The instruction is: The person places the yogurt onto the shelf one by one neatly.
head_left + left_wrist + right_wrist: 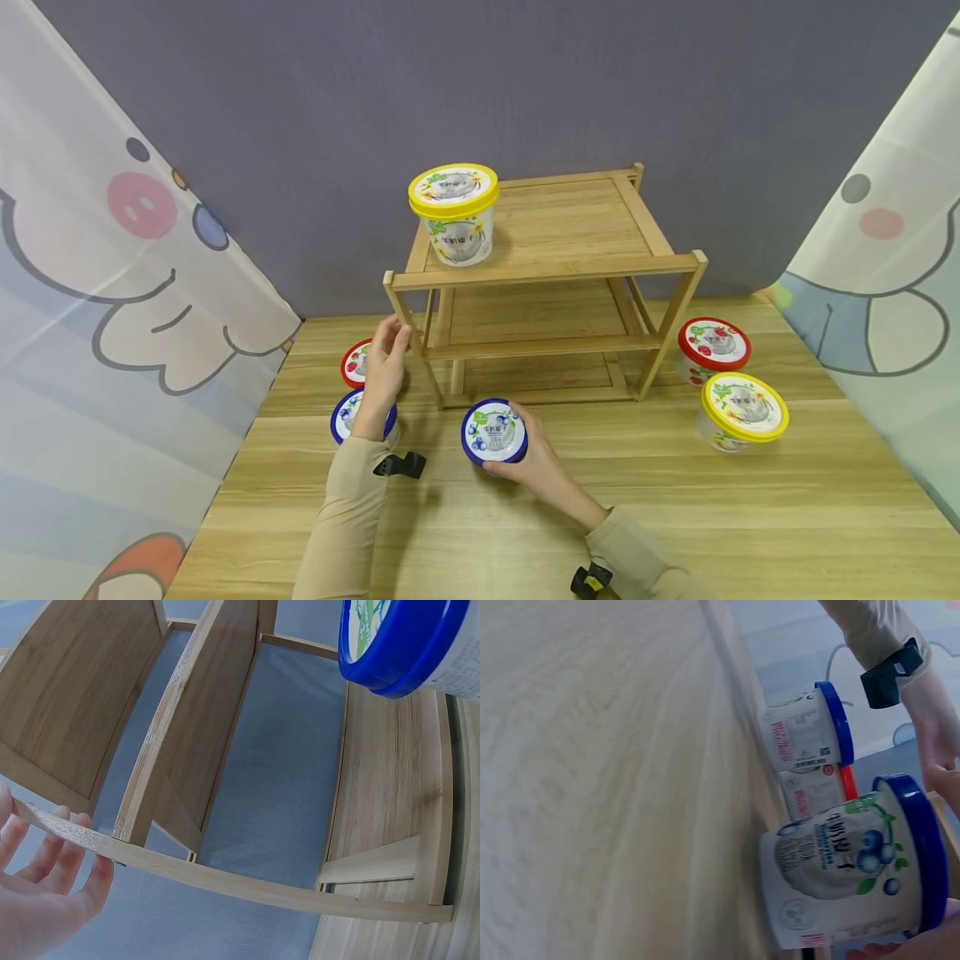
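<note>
A person in beige sleeves works at a wooden table (450, 533) before a three-shelf rack (570, 221). The right hand (538, 457) holds a blue-lidded tub (493, 432), thumb on the near side and fingers round the far side, so its grip is as wide as the tub. The tub is upright in front of the rack's lowest shelf, left of its middle; whether its base touches the table, I cannot tell. The left hand (384, 362) is narrow, its fingers curled round the rack's left front post. A yellow-lidded tub (454, 218) stands on the top shelf, at the left front. Left of the rack, on the table, are a second blue tub (347, 417), partly hidden by the left arm, and, behind it, a red tub (355, 365). Right of the rack, another red tub (714, 345) stands behind another yellow one (744, 408). The step in hand seems to be moving the held tub while the left hand steadies the rack. If it is bound for a shelf, the next move calls for a firm, level lift, clear of the front rails.
</note>
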`<state>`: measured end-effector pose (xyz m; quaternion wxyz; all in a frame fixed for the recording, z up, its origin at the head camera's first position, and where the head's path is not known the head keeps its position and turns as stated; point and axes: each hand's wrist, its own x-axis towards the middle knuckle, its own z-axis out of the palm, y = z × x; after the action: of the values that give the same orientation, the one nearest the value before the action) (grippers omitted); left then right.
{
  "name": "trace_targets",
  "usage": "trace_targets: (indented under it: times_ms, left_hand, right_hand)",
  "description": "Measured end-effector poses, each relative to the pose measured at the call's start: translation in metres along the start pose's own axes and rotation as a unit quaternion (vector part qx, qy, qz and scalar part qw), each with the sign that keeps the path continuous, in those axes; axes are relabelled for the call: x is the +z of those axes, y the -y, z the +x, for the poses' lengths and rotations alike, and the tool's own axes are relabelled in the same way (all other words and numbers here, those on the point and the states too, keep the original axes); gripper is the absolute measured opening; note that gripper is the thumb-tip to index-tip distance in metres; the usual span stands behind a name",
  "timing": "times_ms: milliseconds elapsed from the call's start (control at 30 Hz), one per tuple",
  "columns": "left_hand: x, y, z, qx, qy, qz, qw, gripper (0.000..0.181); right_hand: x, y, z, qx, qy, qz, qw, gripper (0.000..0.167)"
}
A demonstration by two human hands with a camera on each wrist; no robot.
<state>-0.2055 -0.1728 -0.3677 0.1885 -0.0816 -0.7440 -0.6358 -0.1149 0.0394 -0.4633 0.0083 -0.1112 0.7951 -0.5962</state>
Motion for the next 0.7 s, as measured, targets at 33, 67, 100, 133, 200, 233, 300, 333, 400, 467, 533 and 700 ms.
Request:
trace_targets:
  times_ms: [33,67,100,133,200,233,300,333,400,467,533,700]
  left_hand:
    - [0.0,0.0,0.0,0.0,0.002,-0.002,1.0,0.026]
    - [0.0,0.0,0.0,-0.002,0.002,-0.003,1.0,0.026]
    - [0.0,-0.001,0.0,-0.006,0.003,-0.003,1.0,0.026]
    - [0.0,-0.002,0.0,-0.009,0.003,0.0,1.0,0.025]
    - [-0.001,-0.004,0.0,-0.011,0.006,-0.003,0.9999,0.025]
    - [0.0,-0.008,-0.001,-0.013,0.009,-0.007,0.9999,0.025]
    - [0.0,-0.014,-0.003,-0.015,0.01,-0.008,0.9998,0.024]
    - [0.001,-0.016,-0.004,-0.014,0.011,-0.008,0.9998,0.024]
    - [0.0,-0.015,-0.004,-0.013,0.011,-0.016,0.9997,0.024]
    - [0.0,-0.01,-0.003,-0.013,0.011,-0.018,0.9997,0.024]
    - [-0.001,-0.004,-0.001,-0.012,0.01,-0.018,0.9997,0.025]
    - [-0.001,0.004,0.001,-0.002,0.005,-0.008,0.9999,0.026]
  right_hand:
    - [0.001,0.0,0.0,0.002,-0.002,0.005,1.0,0.092]
    - [0.001,-0.001,0.0,0.003,-0.003,0.008,1.0,0.093]
    - [0.002,-0.002,0.0,0.005,-0.003,0.009,0.9999,0.093]
    - [0.002,-0.002,0.0,0.004,-0.004,0.011,0.9999,0.094]
    - [0.003,-0.003,0.0,0.004,-0.003,0.016,0.9999,0.094]
    - [0.003,-0.004,0.0,0.001,-0.004,0.015,0.9999,0.095]
    - [0.004,-0.005,0.0,-0.002,-0.004,0.015,0.9999,0.095]
    - [0.005,-0.006,0.0,-0.004,-0.005,0.016,0.9999,0.096]
    - [0.005,-0.007,0.0,-0.004,-0.006,0.016,0.9999,0.096]
    - [0.006,-0.009,0.0,-0.003,-0.005,0.019,0.9998,0.096]
    - [0.007,-0.01,0.0,-0.001,-0.006,0.02,0.9998,0.096]
    - [0.009,-0.013,0.0,0.002,-0.005,0.024,0.9997,0.096]
